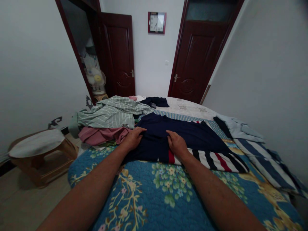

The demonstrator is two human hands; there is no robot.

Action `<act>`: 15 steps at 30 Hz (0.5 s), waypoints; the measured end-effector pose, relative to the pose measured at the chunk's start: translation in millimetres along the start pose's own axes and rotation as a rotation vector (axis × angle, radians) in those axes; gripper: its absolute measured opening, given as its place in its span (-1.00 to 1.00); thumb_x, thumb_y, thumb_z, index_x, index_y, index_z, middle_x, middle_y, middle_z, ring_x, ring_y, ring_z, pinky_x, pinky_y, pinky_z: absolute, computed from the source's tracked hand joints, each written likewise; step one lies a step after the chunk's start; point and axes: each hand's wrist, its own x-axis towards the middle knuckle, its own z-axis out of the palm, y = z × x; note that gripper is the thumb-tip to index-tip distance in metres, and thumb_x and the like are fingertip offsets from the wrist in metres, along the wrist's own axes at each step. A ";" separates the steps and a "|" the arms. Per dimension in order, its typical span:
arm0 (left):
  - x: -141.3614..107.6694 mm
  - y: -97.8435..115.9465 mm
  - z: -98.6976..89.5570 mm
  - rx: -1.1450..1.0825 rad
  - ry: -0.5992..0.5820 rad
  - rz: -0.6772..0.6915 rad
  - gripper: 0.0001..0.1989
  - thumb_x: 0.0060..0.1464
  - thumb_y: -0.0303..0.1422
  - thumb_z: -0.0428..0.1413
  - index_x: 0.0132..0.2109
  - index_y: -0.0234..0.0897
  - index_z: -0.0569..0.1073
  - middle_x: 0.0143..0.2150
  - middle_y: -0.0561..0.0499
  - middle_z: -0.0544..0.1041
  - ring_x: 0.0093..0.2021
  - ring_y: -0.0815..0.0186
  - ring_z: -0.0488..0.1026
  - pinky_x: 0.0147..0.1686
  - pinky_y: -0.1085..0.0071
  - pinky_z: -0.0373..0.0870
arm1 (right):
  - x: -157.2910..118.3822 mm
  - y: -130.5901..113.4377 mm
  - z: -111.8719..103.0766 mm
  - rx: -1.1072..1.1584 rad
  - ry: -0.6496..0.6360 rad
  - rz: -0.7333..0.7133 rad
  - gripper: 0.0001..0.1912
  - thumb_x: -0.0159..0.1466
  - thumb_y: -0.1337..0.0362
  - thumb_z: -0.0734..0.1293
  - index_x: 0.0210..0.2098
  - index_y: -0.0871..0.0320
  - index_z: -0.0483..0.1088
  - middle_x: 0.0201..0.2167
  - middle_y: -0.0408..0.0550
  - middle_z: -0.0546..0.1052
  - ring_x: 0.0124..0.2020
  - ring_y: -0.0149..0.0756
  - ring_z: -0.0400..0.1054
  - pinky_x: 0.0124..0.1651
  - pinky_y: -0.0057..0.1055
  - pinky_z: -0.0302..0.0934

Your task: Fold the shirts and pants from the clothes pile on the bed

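A dark navy garment (154, 136) with a panel of black, white and red stripes at its lower right lies spread on a bed with a blue floral cover (154, 199). My left hand (133, 138) rests on the garment's left part, its index finger stretched out and the thumb a little apart. On the middle of the same cloth lies my right hand (177, 144), near the red stripe, fingers pointing inward. Both hands touch the fabric from above, and their outer fingers are partly hidden. I see no cloth pinched between thumb and finger in either hand.
Left of the garment is a heap with a green striped cloth (113, 110) and a pink cloth (103, 135). A dark folded garment (157, 101) lies farther back. Striped blue-and-white clothing (262, 160) lies at the right. A wooden stool (39, 157) stands beside the bed.
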 end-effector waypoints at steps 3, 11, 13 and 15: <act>-1.0 0.5 0.3 0.025 -0.014 0.036 -0.51 0.14 -0.52 0.04 0.19 -0.22 0.54 0.26 -0.14 0.53 0.31 0.13 0.45 0.43 0.05 0.29 | -1.0 -0.1 -1.1 -0.033 -0.021 0.052 -0.57 0.53 0.22 0.17 0.32 0.08 0.39 0.12 0.07 0.59 0.10 -0.14 0.50 0.17 -0.29 0.32; -10.3 15.8 -8.0 0.184 -0.160 -0.039 -0.30 0.14 -0.56 0.04 0.41 -0.08 0.37 0.25 -0.13 0.51 0.26 0.08 0.49 0.29 0.11 0.40 | -2.8 -4.6 -3.3 -0.124 -0.104 0.089 -0.63 0.51 0.24 0.20 0.24 0.03 0.42 0.10 0.06 0.57 0.03 -0.15 0.53 0.06 -0.31 0.32; -8.4 17.7 -8.1 0.230 -0.154 -0.046 -0.40 0.22 -0.47 0.06 0.38 -0.10 0.41 0.19 -0.14 0.53 0.20 0.07 0.51 0.27 0.11 0.39 | -3.6 -7.6 -4.7 -0.152 -0.121 0.091 -0.64 0.50 0.24 0.21 0.23 0.02 0.42 0.09 0.06 0.56 0.00 -0.14 0.53 0.01 -0.31 0.32; -3.9 17.4 -7.4 0.256 -0.126 -0.060 -0.60 0.32 -0.32 0.05 0.25 -0.14 0.51 0.10 -0.15 0.55 0.15 0.08 0.52 0.24 0.13 0.39 | -4.1 -10.0 -5.7 -0.163 -0.126 0.096 -0.65 0.49 0.23 0.22 0.22 0.01 0.43 0.08 0.05 0.55 -0.02 -0.15 0.53 -0.01 -0.31 0.31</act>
